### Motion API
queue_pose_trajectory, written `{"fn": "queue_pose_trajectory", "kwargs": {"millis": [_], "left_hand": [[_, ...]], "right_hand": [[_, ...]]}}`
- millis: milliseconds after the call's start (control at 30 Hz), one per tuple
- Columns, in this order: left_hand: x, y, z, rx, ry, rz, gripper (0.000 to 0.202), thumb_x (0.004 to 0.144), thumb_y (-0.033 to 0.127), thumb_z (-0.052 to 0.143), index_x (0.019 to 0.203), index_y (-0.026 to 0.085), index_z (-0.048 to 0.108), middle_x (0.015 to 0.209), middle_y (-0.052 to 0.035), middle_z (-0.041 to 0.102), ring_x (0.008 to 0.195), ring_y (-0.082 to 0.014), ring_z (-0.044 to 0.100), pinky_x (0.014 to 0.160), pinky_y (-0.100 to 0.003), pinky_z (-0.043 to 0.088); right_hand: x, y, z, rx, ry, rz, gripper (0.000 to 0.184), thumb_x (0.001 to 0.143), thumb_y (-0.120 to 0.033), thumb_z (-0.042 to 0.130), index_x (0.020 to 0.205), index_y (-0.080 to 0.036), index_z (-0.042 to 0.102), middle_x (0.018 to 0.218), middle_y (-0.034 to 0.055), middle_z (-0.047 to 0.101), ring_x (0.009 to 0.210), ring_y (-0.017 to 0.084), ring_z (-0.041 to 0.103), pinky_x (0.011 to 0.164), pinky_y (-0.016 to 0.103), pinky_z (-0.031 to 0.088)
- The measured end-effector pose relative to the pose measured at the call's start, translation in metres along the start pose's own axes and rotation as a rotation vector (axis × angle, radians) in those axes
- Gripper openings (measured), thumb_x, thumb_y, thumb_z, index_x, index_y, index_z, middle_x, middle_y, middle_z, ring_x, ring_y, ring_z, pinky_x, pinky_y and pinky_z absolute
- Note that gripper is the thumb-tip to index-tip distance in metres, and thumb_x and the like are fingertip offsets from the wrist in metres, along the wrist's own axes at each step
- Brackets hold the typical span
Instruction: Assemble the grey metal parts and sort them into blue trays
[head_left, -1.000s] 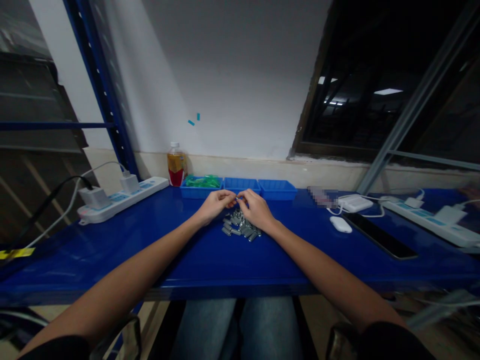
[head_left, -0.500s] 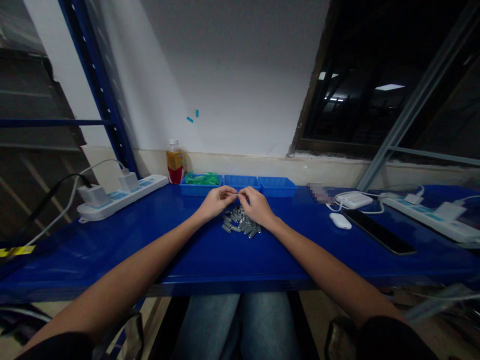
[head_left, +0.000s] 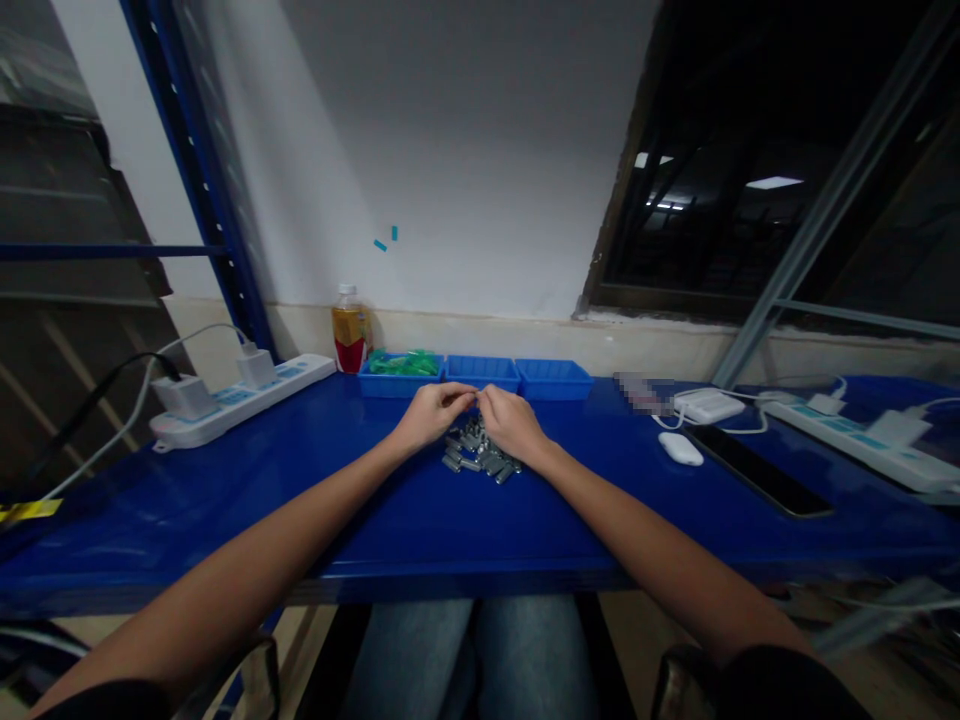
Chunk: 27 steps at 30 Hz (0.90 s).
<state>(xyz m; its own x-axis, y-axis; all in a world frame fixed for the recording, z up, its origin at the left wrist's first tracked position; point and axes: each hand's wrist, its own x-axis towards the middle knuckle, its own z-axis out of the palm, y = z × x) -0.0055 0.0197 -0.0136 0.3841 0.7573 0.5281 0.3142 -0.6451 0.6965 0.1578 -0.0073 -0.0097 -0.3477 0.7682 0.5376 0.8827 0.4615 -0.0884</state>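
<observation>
A heap of small grey metal cylinders (head_left: 478, 457) lies on the blue table (head_left: 420, 510), just below both hands. My left hand (head_left: 433, 413) and my right hand (head_left: 510, 422) meet fingertip to fingertip above the heap. Both hands are closed in a pinch on a small piece between them, too small to name. Behind the hands stand three blue trays: the left tray (head_left: 400, 382) holds green parts (head_left: 405, 363), and what is in the middle tray (head_left: 484, 372) and the right tray (head_left: 555, 377) does not show.
A drink bottle (head_left: 350, 340) stands by the wall. A white power strip (head_left: 232, 397) with plugs lies at the left. On the right are a white mouse-like object (head_left: 681, 448), a dark phone (head_left: 757, 470), a white charger (head_left: 709, 405) and another power strip (head_left: 862, 440).
The hands stay pinched together above the heap, with only small finger shifts. The view has wobbled slightly.
</observation>
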Motion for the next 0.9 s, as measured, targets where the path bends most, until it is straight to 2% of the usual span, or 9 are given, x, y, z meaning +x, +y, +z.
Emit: {"fn": "queue_pose_trajectory", "kwargs": {"millis": [267,467,567,700,767,900], "left_hand": [[-0.003,0.013,0.002,0.132,0.002,0.026,0.035,0.082,0.036,0.05,0.101,0.012,0.068,0.101,-0.0093,0.07,0.088,-0.0224,0.064,0.079,-0.03,0.048],[-0.003,0.018,-0.002,0.303,-0.005,0.08,0.033,0.084,0.034,0.047,0.1,0.013,0.068,0.095,-0.0081,0.07,0.08,-0.0196,0.062,0.073,-0.026,0.043],[-0.002,0.017,-0.006,0.372,-0.02,0.091,0.035,0.087,0.035,0.042,0.088,0.013,0.069,0.083,-0.0056,0.069,0.07,-0.0173,0.059,0.064,-0.025,0.039],[-0.002,0.012,-0.008,0.4,-0.044,0.047,0.042,0.088,0.039,0.037,0.07,0.012,0.064,0.061,-0.0014,0.06,0.054,-0.0129,0.048,0.053,-0.024,0.029],[-0.001,0.01,-0.008,0.377,-0.039,0.02,0.044,0.088,0.041,0.037,0.068,0.012,0.063,0.058,-0.0003,0.057,0.053,-0.0122,0.046,0.052,-0.023,0.028],[-0.002,0.009,-0.005,0.342,-0.035,-0.002,0.046,0.086,0.047,0.039,0.066,0.013,0.062,0.056,0.0001,0.055,0.054,-0.0124,0.046,0.051,-0.023,0.028]], "right_hand": [[0.0,0.001,-0.001,-0.083,0.019,-0.009,0.026,0.094,-0.024,0.031,0.086,-0.017,0.055,0.085,0.0098,0.067,0.076,0.021,0.063,0.063,0.027,0.036],[0.001,0.003,0.001,-0.029,0.041,0.003,0.027,0.094,-0.027,0.032,0.085,-0.018,0.056,0.084,0.0076,0.067,0.075,0.019,0.062,0.064,0.026,0.037],[0.0,0.004,0.0,0.065,0.098,-0.008,0.025,0.094,-0.029,0.034,0.093,-0.019,0.056,0.086,0.0056,0.066,0.077,0.018,0.061,0.066,0.026,0.038],[-0.001,0.007,-0.002,0.189,0.123,-0.129,0.021,0.089,-0.028,0.046,0.106,-0.018,0.053,0.088,0.004,0.062,0.077,0.016,0.058,0.07,0.025,0.04],[-0.001,0.008,-0.002,0.198,0.121,-0.166,0.02,0.086,-0.027,0.05,0.104,-0.018,0.055,0.087,0.0038,0.06,0.077,0.016,0.057,0.071,0.025,0.041],[-0.002,0.007,0.0,0.143,0.138,-0.15,0.018,0.084,-0.029,0.052,0.097,-0.018,0.057,0.086,0.0047,0.06,0.077,0.017,0.055,0.071,0.027,0.04]]}}
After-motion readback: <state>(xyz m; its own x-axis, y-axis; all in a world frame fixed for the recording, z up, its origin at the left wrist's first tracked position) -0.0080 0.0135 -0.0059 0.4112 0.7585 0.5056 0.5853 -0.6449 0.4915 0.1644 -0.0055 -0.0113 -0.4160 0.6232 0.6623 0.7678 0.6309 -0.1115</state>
